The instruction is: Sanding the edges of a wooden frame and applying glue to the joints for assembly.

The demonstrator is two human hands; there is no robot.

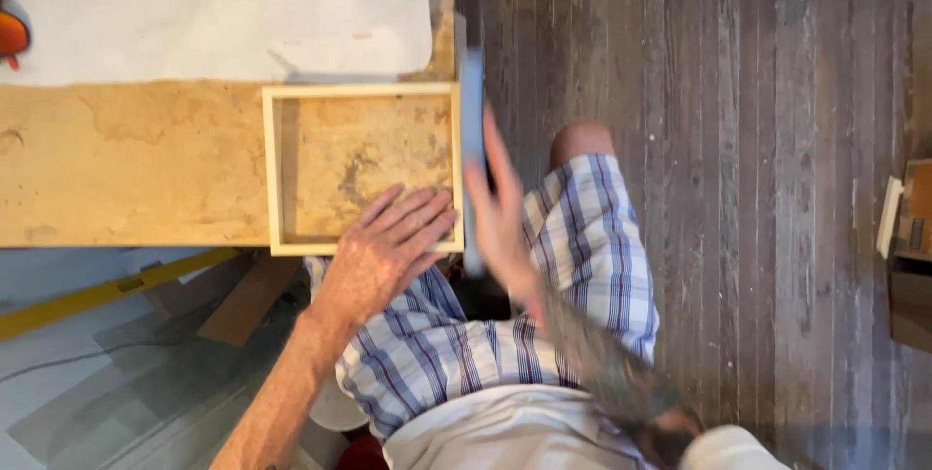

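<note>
Pressing flat and open on the frame [362, 169], left hand [383, 242]; right hand [500, 213], blurred, grips a blue block [472, 120] against its edge.

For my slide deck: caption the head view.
Left hand steadies a wooden frame on the workbench; right hand holds a blurred flat tool.

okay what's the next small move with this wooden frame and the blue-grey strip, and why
Probably steady the strip flat against the frame's right side before pressing. The left hand already pins the frame's near corner, while the right hand and strip look motion-blurred, so contact isn't clear.
</note>
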